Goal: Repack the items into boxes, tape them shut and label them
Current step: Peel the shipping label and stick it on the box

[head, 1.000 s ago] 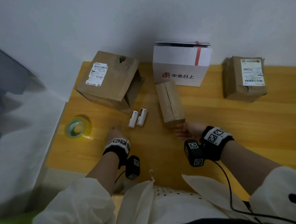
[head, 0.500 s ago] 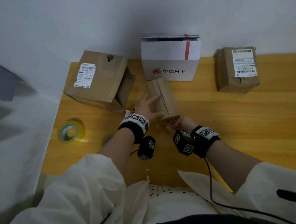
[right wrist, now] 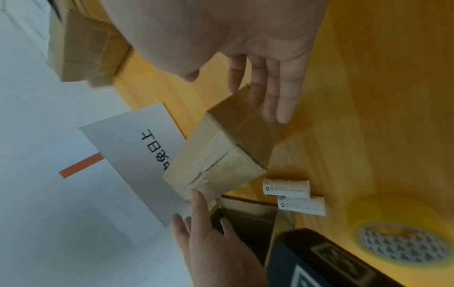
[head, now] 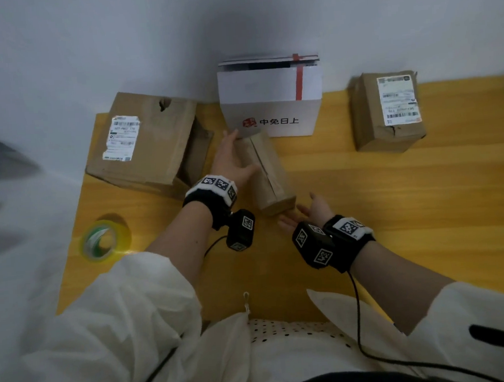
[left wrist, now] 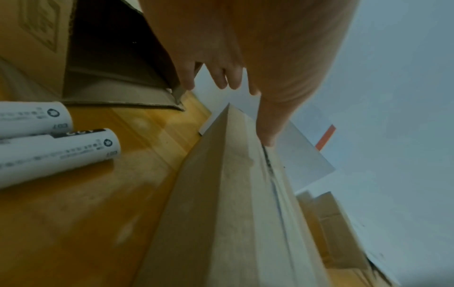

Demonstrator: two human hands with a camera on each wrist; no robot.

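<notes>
A long narrow brown box [head: 268,172] lies in the middle of the yellow table [head: 407,196], its seam up. My left hand [head: 231,155] lies along the box's left side with straight fingers reaching its far end, and the thumb [left wrist: 269,134] rests on top. My right hand [head: 301,214] is spread flat at the near end [right wrist: 248,128], fingers [right wrist: 280,97] straight and just touching it. Two white tubes [left wrist: 56,141] lie left of the box, hidden under my left wrist in the head view.
A big brown carton [head: 147,144] lies on its side at the left, open end toward the tubes. A white box with a red stripe [head: 269,101] stands open behind. A labelled, sealed brown box [head: 387,111] sits far right. A tape roll [head: 103,239] lies near left.
My left hand left the table near the tape roll and reached up along the narrow box's left side to its far end. My right hand spread its fingers at the near end.
</notes>
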